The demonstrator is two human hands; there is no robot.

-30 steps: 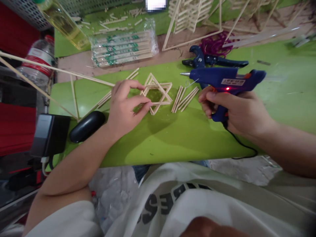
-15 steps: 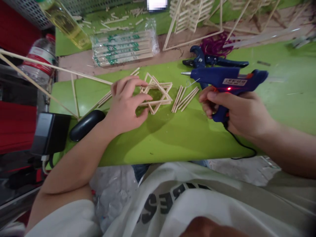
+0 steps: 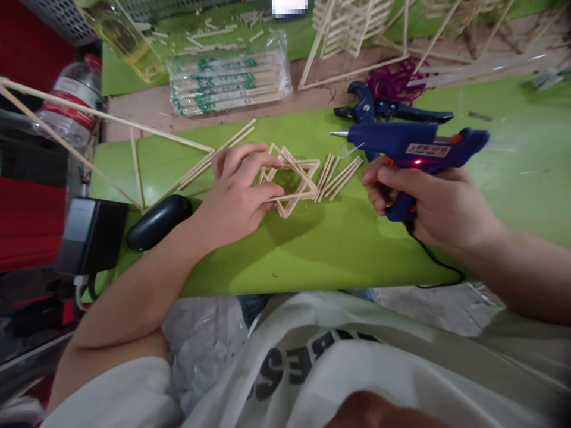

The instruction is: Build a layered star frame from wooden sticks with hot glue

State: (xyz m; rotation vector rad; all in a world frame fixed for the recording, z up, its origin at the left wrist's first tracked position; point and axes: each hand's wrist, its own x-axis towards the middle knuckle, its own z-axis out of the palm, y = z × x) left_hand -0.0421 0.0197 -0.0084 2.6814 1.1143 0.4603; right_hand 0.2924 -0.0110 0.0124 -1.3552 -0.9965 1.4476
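Observation:
My left hand [image 3: 241,190] grips the left side of a star-shaped frame [image 3: 307,173] made of thin wooden sticks, thumb and fingers pinched on its edge. Part of the frame is hidden behind the fingers. In my right hand [image 3: 428,196] is a blue hot glue gun [image 3: 392,138], its metal nozzle pointing left and a red light glowing on its side. Between the star and the gun lie several loose short sticks [image 3: 341,181] on the green table [image 3: 267,261]. A thin clear strand of glue seems to sit by the sticks.
Behind the gun lie blue cutters [image 3: 363,104] and purple rubber bands [image 3: 392,80]. A wrapped pack of chopsticks [image 3: 229,83] stands at the back, near an oil bottle [image 3: 129,44]. At left are a long stick frame [image 3: 134,166], a black case [image 3: 159,223] and a black adapter [image 3: 91,235].
My left hand has closed onto the star frame, and the frame has shifted slightly toward the right and toward me. My right hand holds the glue gun in nearly the same place.

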